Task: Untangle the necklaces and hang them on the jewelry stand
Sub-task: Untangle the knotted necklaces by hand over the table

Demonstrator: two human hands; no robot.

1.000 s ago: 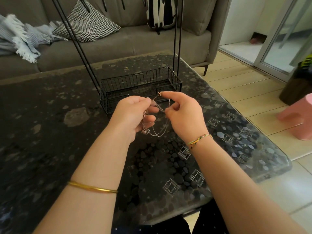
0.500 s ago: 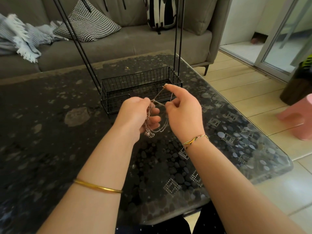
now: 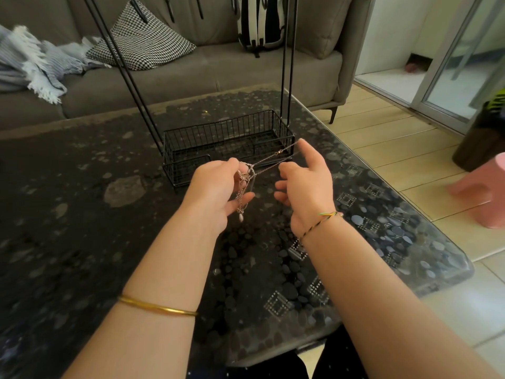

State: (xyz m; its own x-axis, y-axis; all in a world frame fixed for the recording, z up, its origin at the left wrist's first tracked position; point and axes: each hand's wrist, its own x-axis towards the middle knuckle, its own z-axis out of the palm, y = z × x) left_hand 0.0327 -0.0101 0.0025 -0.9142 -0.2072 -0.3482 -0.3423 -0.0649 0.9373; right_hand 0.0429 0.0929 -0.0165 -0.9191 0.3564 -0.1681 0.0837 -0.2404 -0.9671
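Observation:
A tangled bunch of thin necklaces (image 3: 243, 184) hangs from my left hand (image 3: 218, 187), which pinches the knot between thumb and fingers; a small pale pendant (image 3: 241, 217) dangles below. My right hand (image 3: 306, 184) holds a chain strand (image 3: 273, 157) stretched taut up and to the right, its gold clasp showing mid-strand. Just behind both hands stands the black wire jewelry stand (image 3: 229, 138), a basket base with thin upright rods (image 3: 287, 58) rising out of the frame. Its top is out of view.
The hands work over a dark pebble-patterned glass table (image 3: 82, 214). A grey sofa (image 3: 191, 72) with a checked cushion, a blanket and a striped bag is behind. A pink stool (image 3: 486, 192) stands on the tiled floor at right.
My right hand has pulled one chain strand out of the tangle, up and to the right, drawing it taut. The bunch in my left hand has tightened and hangs shorter.

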